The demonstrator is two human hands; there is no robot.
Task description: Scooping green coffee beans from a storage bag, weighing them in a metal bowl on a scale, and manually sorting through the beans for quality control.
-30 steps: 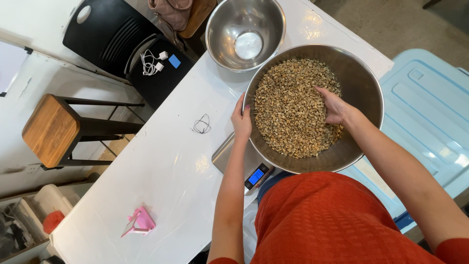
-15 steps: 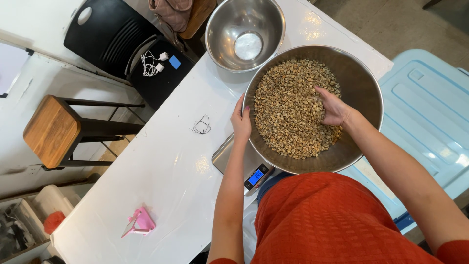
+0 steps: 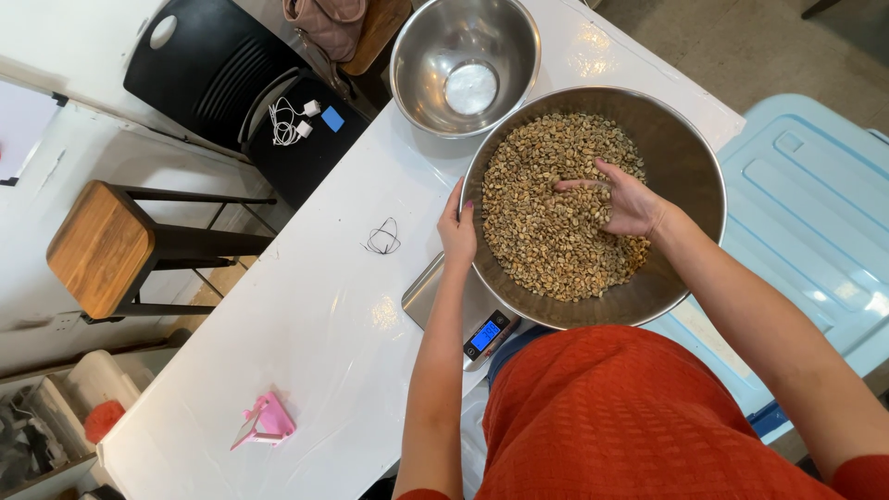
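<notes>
A large steel bowl [image 3: 681, 157] full of pale beans [image 3: 542, 227] rests on a small digital scale [image 3: 482, 335] at the near edge of a white table [image 3: 306, 315]. My left hand [image 3: 457, 230] holds the bowl's left rim, fingers curled over it. My right hand [image 3: 619, 197] lies inside the bowl on top of the beans, fingers spread and pointing left, holding nothing that I can see.
An empty smaller steel bowl [image 3: 463, 65] stands behind the big one. A black wire loop [image 3: 381, 239] and a pink plastic piece [image 3: 264, 421] lie on the table. A wooden stool [image 3: 102, 245] stands left, a light blue bin lid [image 3: 815, 222] right.
My right hand has moved left across the beans from the bowl's right side toward its middle. The left hand has stayed on the rim.
</notes>
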